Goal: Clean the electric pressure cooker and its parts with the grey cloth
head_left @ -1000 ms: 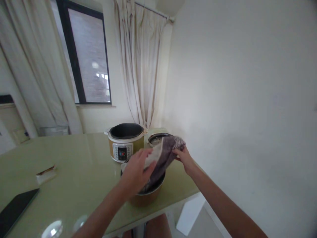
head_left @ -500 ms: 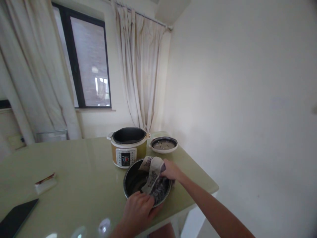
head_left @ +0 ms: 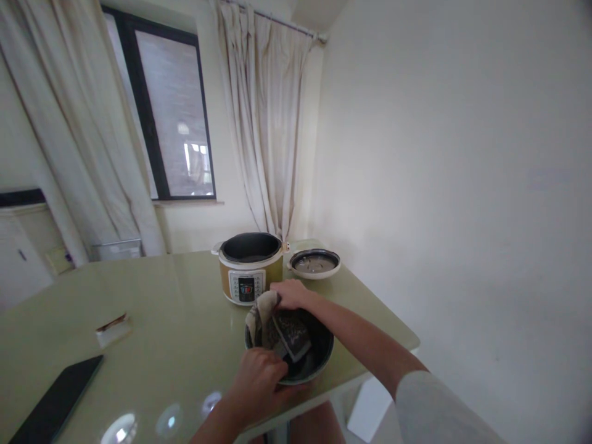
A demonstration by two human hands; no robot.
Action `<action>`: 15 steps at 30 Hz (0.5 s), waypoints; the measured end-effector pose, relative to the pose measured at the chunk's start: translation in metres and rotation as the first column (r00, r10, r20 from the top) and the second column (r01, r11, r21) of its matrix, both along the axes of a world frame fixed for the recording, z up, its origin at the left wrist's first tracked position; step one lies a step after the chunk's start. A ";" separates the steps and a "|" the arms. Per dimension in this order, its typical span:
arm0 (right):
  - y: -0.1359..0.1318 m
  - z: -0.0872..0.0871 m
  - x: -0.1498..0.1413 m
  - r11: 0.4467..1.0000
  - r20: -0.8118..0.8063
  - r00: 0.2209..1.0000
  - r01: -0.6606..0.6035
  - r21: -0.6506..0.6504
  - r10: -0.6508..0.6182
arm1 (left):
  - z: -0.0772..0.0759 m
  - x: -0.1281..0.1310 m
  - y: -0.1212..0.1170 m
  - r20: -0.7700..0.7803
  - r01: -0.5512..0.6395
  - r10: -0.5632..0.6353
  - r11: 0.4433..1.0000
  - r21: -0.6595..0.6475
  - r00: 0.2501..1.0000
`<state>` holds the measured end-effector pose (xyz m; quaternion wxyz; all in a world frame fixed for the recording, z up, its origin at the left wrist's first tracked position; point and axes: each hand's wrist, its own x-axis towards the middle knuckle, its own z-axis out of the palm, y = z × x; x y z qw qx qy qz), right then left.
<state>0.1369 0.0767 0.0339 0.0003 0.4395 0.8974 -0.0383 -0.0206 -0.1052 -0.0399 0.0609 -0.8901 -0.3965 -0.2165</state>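
A dark inner pot (head_left: 322, 346) with a pale rim sits near the table's front edge. My left hand (head_left: 259, 377) is closed on its near-left rim, the thumb side hidden below. At the far rim, my right hand (head_left: 291, 295) grips a patterned beige and grey cloth (head_left: 264, 311). Part of that cloth drapes over the pot's left rim, and the rest hangs down inside. Just behind the pot stands the electric pressure cooker (head_left: 275, 271), uncovered, with a control panel facing me.
The cooker's lid (head_left: 318, 264) lies upturned at the back right. A black phone-like slab (head_left: 58, 394) and a small white packet (head_left: 113, 331) rest on the left of the green table (head_left: 171, 308). A white wall (head_left: 453, 185) rises to the right.
My right hand has moved the cloth from the pot's right side to its far-left rim. My left hand stays on the near rim. The whole view has shifted slightly.
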 end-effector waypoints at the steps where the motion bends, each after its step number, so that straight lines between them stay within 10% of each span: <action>1: 0.001 0.001 0.009 0.995 -0.033 0.996 0.079 -0.053 -0.081 | 0.003 0.000 -0.002 -0.039 -0.050 0.048 0.998 -0.046 0.998; 6: -0.014 0.001 0.067 0.913 -0.113 0.928 0.317 -0.256 -0.354 | 0.021 0.006 -0.008 -0.164 -0.230 0.197 0.948 -0.218 0.967; 15: -0.111 -0.019 0.105 0.806 -0.192 0.783 0.579 -0.126 -0.592 | 0.044 0.043 -0.007 -0.185 -0.334 0.296 0.916 -0.222 0.937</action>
